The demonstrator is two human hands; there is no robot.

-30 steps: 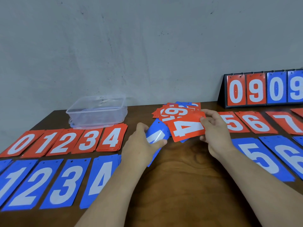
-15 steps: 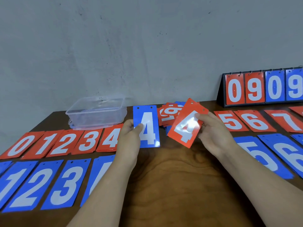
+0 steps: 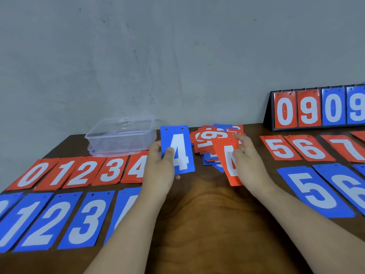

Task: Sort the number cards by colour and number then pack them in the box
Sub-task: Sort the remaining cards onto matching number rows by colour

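My left hand (image 3: 160, 167) pinches a blue 4 card (image 3: 178, 150) upright by its left edge. A red 4 card (image 3: 227, 161) is held tilted in my right hand (image 3: 247, 161), whose fingers cover part of the digit. Behind both cards lies a mixed heap of red and blue cards (image 3: 212, 138). On the left lie red piles 0 to 4 (image 3: 79, 172) and, nearer me, blue piles up to 4 (image 3: 59, 220); my left forearm hides part of both 4 piles. Red 5, 6, 7 (image 3: 308, 148) and blue 5, 6 (image 3: 324, 191) lie on the right.
A clear plastic box (image 3: 121, 135) stands at the back left of the brown wooden table (image 3: 205, 214), by the grey wall. A black flip scoreboard (image 3: 316, 107) showing 0 9 0 9 stands at the back right.
My left hand drew the blue card out of the heap and turned it upright, showing a 4. My right hand swung the red 4 from lying flat to steeply tilted and lowered it a little.
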